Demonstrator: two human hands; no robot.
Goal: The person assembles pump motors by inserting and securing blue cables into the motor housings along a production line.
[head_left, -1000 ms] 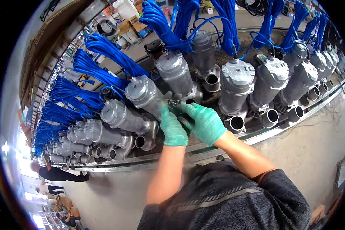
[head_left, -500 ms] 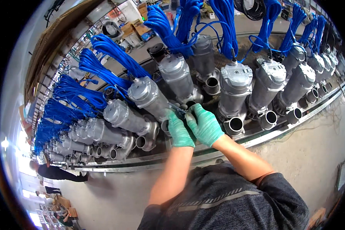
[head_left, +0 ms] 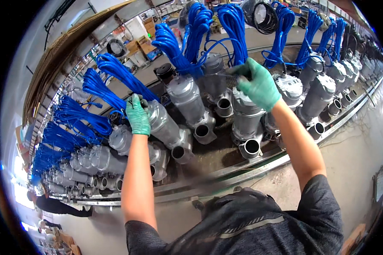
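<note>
My left hand [head_left: 138,117], in a green glove, is at the top of a grey metal pump [head_left: 164,123], beside the foot of its blue cable coil [head_left: 123,76]. Its fingers are curled round something small and dark that they mostly hide. Raised over another pump [head_left: 247,117] on the right is my green-gloved right hand [head_left: 261,87]. Motion smears its bent fingers, and a thin dark streak reaches left from them, too blurred to name. Between my hands stands a pump [head_left: 189,97] with its round outlet facing me.
Pumps with blue cable coils line a long bench with a metal edge rail [head_left: 264,165]. A black coil [head_left: 261,17] hangs at the back. Cardboard [head_left: 51,55] leans at the far left. A person in dark clothes [head_left: 64,205] is in the left distance.
My hands were together low between the pumps and have moved apart. The left went up and left to a pump's top; the right rose to the right. The view has shifted slightly.
</note>
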